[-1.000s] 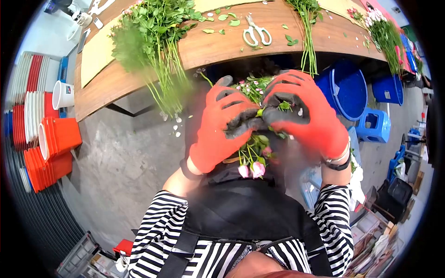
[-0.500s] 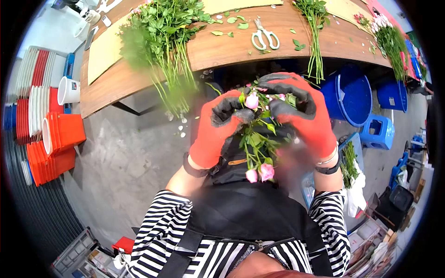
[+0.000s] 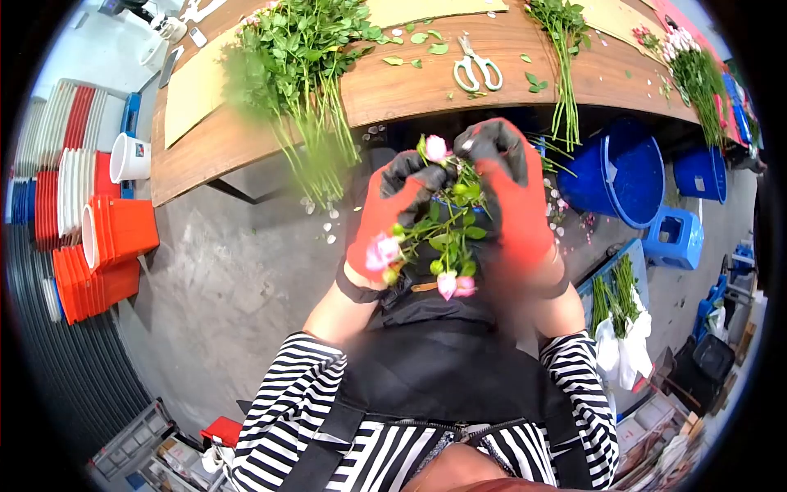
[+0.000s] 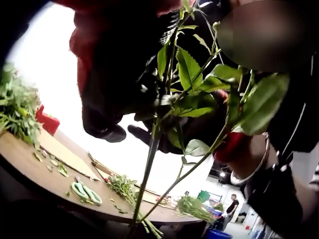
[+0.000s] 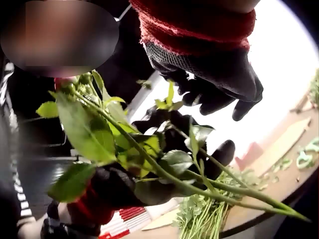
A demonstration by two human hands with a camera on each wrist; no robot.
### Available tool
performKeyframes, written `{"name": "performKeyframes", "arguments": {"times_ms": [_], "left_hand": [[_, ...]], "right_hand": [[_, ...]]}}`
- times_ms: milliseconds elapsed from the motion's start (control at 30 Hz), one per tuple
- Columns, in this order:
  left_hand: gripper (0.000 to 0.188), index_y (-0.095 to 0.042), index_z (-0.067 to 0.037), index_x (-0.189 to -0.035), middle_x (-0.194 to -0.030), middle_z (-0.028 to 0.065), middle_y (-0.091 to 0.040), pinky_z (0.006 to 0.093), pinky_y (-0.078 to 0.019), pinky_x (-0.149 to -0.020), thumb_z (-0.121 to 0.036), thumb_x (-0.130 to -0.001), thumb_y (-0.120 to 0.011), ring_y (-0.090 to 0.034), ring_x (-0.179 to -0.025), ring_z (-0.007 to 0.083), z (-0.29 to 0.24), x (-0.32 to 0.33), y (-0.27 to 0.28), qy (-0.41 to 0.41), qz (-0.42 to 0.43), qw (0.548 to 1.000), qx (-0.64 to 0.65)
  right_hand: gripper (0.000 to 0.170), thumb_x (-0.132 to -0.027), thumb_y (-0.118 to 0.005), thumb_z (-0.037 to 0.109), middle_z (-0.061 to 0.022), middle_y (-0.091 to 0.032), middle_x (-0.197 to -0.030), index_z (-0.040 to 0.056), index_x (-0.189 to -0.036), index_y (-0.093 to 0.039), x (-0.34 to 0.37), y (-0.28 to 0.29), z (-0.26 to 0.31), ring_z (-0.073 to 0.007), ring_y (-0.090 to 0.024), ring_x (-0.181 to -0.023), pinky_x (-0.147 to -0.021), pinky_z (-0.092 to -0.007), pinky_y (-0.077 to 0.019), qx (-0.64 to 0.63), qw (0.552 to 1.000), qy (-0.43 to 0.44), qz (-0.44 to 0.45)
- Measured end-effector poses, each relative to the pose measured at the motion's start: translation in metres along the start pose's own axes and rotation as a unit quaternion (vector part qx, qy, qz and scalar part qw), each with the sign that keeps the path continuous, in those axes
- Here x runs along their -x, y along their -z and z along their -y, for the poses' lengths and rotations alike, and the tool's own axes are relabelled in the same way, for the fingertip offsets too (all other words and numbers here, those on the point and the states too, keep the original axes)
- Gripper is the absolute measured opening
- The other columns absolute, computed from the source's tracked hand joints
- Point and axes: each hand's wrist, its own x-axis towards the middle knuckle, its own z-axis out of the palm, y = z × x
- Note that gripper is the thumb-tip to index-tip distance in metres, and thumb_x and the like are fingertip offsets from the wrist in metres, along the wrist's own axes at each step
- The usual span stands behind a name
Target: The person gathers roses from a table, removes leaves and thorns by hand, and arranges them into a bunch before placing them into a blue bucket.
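Note:
My left hand, in a red glove with dark fingers, pinches a leafy rose stem in front of the apron. Its branches carry several pink blooms; one rose stands above the fingers, another hangs over the left wrist. Opposite it, my right hand is raised beside the upper bloom, fingers loosely bent. In the right wrist view the right-hand fingers hang apart from the stem. A small pale petal shows at its fingertips. Green leaves partly cover the hands in the left wrist view.
Across the front runs a wooden table with a rose bunch, pale-handled scissors and a smaller bunch. Blue buckets and a blue stool stand right. Wrapped stems lie nearby; orange buckets stand left.
The hands started close together over the stem. The right hand has moved up and back from it, while the left keeps its grip. The blooms have shifted, one now over the left wrist.

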Motion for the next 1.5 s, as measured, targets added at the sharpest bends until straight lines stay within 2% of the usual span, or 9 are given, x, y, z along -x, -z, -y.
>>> {"name": "performKeyframes", "arguments": {"times_ms": [133, 200, 300, 467, 600, 733, 1233, 1300, 1500], "left_hand": [[0.032, -0.059, 0.000, -0.114, -0.105, 0.0093, -0.066, 0.0332, -0.0522, -0.079, -0.021, -0.091, -0.063, -0.064, -0.087, 0.0199, -0.005, -0.005, 0.009, -0.042, 0.010, 0.977, 0.208], [0.055, -0.046, -0.012, -0.134, -0.109, 0.0120, -0.065, 0.0501, -0.0510, -0.073, -0.035, -0.085, -0.059, -0.065, -0.088, 0.0245, -0.028, 0.005, 0.016, 0.027, 0.337, 0.837, 0.430], [0.056, -0.040, -0.014, -0.141, -0.120, 0.0087, -0.060, 0.0455, -0.0482, -0.081, -0.038, -0.091, -0.048, -0.060, -0.101, 0.0225, -0.028, -0.008, 0.032, -0.008, 0.407, 0.811, 0.420], [0.046, -0.045, -0.009, -0.138, -0.130, 0.0042, -0.055, 0.0335, -0.0450, -0.094, -0.034, -0.100, -0.041, -0.053, -0.111, 0.0172, -0.009, -0.017, 0.085, -0.294, -0.066, 0.927, -0.222], [0.042, -0.045, -0.011, -0.139, -0.129, 0.0066, -0.055, 0.0377, -0.0449, -0.099, -0.030, -0.101, -0.043, -0.053, -0.114, 0.0205, -0.029, -0.039, 0.100, -0.241, 0.093, 0.954, 0.150], [0.042, -0.050, -0.007, -0.130, -0.118, 0.0099, -0.061, 0.0356, -0.0494, -0.092, -0.018, -0.091, -0.061, -0.061, -0.104, 0.0220, -0.030, -0.060, 0.118, -0.356, -0.164, 0.874, -0.288], [0.042, -0.052, -0.011, -0.135, -0.126, 0.0064, -0.062, 0.0397, -0.0442, -0.102, -0.022, -0.095, -0.054, -0.060, -0.108, 0.0219, -0.016, -0.075, 0.129, -0.196, -0.045, 0.964, -0.176], [0.038, -0.055, -0.009, -0.132, -0.124, 0.0076, -0.063, 0.0393, -0.0487, -0.096, -0.021, -0.096, -0.052, -0.062, -0.105, 0.0219, -0.011, -0.075, 0.153, -0.075, 0.039, 0.981, 0.172], [0.033, -0.060, 0.000, -0.122, -0.111, 0.0087, -0.066, 0.0286, -0.0499, -0.089, -0.003, -0.090, -0.055, -0.063, -0.098, 0.0171, -0.009, -0.068, 0.148, -0.196, -0.203, 0.953, -0.111]], "right_hand": [[0.039, -0.091, -0.057, 0.007, -0.0064, -0.061, -0.113, -0.0007, -0.128, -0.052, -0.026, 0.027, -0.022, -0.0120, -0.055, -0.103, -0.092, -0.0269, -0.0436, 0.116, 0.989, -0.009, 0.089], [0.056, -0.088, -0.055, 0.007, -0.0101, -0.052, -0.136, 0.0017, -0.143, -0.041, -0.024, 0.034, -0.044, -0.0159, -0.050, -0.121, -0.099, -0.0289, -0.0405, 0.093, 0.987, 0.026, 0.126], [0.073, -0.078, -0.058, 0.003, -0.0120, -0.045, -0.145, 0.0057, -0.147, -0.036, -0.018, 0.037, -0.052, -0.0198, -0.042, -0.134, -0.109, -0.0330, -0.0337, 0.082, 0.958, -0.029, 0.273], [0.077, -0.072, -0.071, -0.007, -0.0105, -0.051, -0.142, 0.0061, -0.142, -0.044, 0.001, 0.030, -0.069, -0.0201, -0.046, -0.130, -0.107, -0.0336, -0.0376, 0.215, 0.939, -0.053, 0.262], [0.064, -0.074, -0.069, -0.008, -0.0098, -0.058, -0.132, 0.0033, -0.134, -0.053, 0.019, 0.071, -0.109, -0.0197, -0.053, -0.123, -0.105, -0.0325, -0.0396, 0.159, 0.967, -0.119, 0.161], [0.055, -0.076, -0.067, -0.008, -0.0087, -0.062, -0.126, 0.0000, -0.129, -0.056, 0.037, 0.096, -0.101, -0.0180, -0.056, -0.117, -0.101, -0.0305, -0.0426, 0.173, 0.972, -0.120, 0.107], [0.034, -0.091, -0.055, 0.012, -0.0084, -0.066, -0.103, -0.0022, -0.122, -0.059, -0.006, 0.207, -0.128, -0.0144, -0.060, -0.087, -0.076, -0.0267, -0.0482, 0.090, 0.972, -0.052, -0.210], [0.034, -0.089, -0.058, 0.014, -0.0053, -0.065, -0.097, 0.0001, -0.120, -0.061, -0.041, 0.226, -0.126, -0.0151, -0.058, -0.084, -0.072, -0.0280, -0.0472, 0.106, 0.955, -0.067, -0.267], [0.047, -0.080, -0.070, 0.017, -0.0153, -0.058, -0.122, 0.0090, -0.125, -0.059, -0.065, 0.217, -0.110, -0.0354, -0.055, -0.110, -0.095, -0.0433, -0.0435, 0.437, 0.803, 0.121, -0.386]]}}
